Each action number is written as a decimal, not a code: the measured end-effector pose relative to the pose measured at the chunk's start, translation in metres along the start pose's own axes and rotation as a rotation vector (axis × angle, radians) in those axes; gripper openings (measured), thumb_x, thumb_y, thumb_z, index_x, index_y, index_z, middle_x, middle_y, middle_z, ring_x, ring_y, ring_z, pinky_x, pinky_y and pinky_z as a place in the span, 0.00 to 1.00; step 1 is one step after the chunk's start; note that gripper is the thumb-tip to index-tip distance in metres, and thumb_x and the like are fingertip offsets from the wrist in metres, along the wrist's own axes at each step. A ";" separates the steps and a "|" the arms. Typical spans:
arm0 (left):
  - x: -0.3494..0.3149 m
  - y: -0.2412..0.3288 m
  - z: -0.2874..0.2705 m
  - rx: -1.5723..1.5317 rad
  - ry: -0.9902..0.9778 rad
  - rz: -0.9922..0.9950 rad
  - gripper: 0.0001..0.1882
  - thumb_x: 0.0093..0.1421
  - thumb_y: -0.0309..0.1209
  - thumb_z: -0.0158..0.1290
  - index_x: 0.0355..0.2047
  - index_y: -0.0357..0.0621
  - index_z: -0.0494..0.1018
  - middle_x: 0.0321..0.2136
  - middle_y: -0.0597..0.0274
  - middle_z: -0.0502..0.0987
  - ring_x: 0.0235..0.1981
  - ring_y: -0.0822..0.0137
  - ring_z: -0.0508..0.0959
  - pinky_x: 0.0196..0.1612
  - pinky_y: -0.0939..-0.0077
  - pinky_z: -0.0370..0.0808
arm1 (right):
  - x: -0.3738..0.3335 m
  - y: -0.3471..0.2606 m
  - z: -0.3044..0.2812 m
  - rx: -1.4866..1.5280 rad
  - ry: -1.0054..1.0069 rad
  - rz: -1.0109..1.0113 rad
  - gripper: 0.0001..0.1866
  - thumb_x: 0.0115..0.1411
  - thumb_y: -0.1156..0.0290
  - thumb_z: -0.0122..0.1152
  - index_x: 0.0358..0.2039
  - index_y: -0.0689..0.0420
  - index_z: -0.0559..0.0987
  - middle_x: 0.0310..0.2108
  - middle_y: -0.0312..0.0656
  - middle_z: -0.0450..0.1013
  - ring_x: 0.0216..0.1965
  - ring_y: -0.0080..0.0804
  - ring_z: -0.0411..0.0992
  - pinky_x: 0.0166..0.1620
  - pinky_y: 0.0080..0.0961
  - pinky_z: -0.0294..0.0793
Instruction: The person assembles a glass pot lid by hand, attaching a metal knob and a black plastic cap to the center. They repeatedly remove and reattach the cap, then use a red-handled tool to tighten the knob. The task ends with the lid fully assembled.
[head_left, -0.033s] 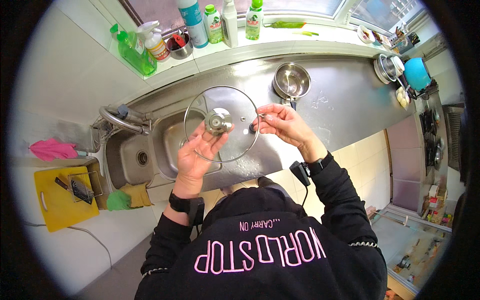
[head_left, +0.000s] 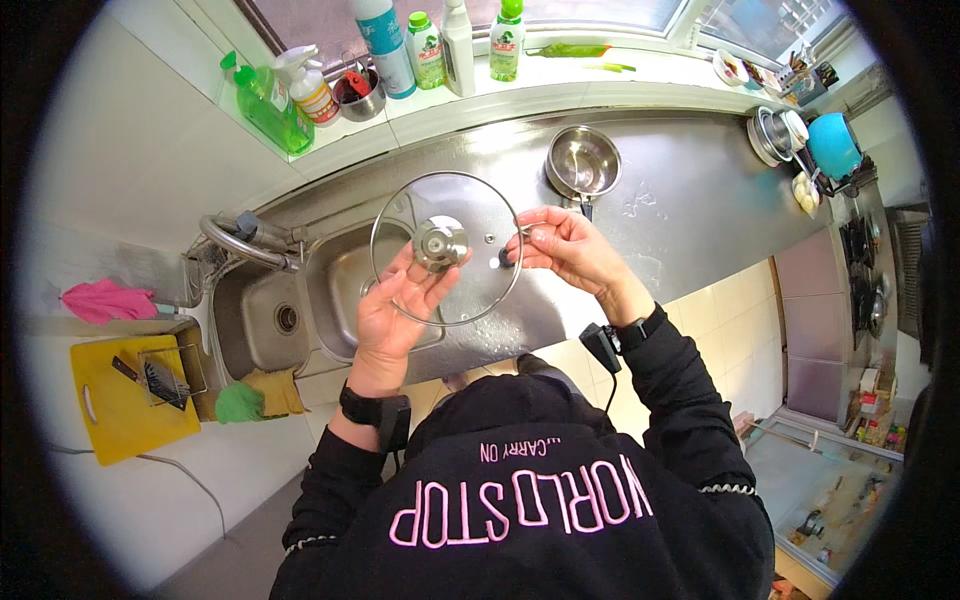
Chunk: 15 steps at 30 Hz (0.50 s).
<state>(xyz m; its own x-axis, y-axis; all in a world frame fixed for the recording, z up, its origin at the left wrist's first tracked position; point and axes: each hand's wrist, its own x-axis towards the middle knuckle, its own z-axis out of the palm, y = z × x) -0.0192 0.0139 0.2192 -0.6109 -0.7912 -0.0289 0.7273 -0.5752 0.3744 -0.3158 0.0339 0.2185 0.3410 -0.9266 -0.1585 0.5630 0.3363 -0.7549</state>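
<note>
A round glass pot lid (head_left: 470,200) with a metal rim is held above the counter, over the right edge of the sink. My left hand (head_left: 392,308) supports it at the middle, fingers curled about the round steel knob fitting (head_left: 440,243) and partly seen through the glass. At the lid's right rim, my right hand (head_left: 565,245) is closed in a pinch, thumb and fingertips meeting at the edge. A small dark round spot shows beside those fingertips; what it is, I cannot make out. Behind my right hand, a small steel saucepan (head_left: 584,162) rests on the counter.
A double steel sink (head_left: 262,340) with a curved faucet (head_left: 225,235) lies to the left. Several bottles (head_left: 425,60) line the windowsill. A yellow cutting board (head_left: 110,425) with a dark knife (head_left: 160,380) is at far left. Stacked bowls (head_left: 770,135) stand at far right.
</note>
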 end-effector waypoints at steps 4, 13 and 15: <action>0.007 -0.010 0.009 -0.055 0.004 -0.032 0.30 0.65 0.28 0.48 0.66 0.32 0.61 0.65 0.40 0.66 0.67 0.39 0.64 0.70 0.51 0.64 | -0.004 0.001 0.002 -0.010 -0.004 -0.063 0.09 0.68 0.72 0.61 0.46 0.60 0.77 0.39 0.46 0.81 0.39 0.29 0.81 0.39 0.21 0.82; 0.020 -0.028 0.033 -0.144 -0.119 -0.115 0.30 0.65 0.28 0.49 0.66 0.32 0.60 0.63 0.42 0.68 0.64 0.45 0.69 0.69 0.51 0.65 | -0.010 -0.003 0.024 -0.029 -0.071 -0.146 0.09 0.65 0.71 0.66 0.41 0.58 0.77 0.33 0.44 0.81 0.29 0.27 0.79 0.31 0.19 0.78; 0.020 -0.028 0.035 -0.155 -0.139 -0.110 0.30 0.66 0.28 0.48 0.67 0.32 0.60 0.62 0.43 0.68 0.64 0.46 0.69 0.69 0.51 0.65 | -0.014 -0.008 0.026 -0.025 -0.111 -0.128 0.08 0.66 0.73 0.64 0.42 0.60 0.76 0.33 0.48 0.81 0.31 0.31 0.81 0.34 0.23 0.81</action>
<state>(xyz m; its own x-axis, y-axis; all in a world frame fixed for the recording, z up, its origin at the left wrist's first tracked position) -0.0632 0.0216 0.2409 -0.7182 -0.6922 0.0705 0.6870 -0.6895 0.2291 -0.3052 0.0482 0.2431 0.3500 -0.9367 0.0103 0.5887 0.2114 -0.7802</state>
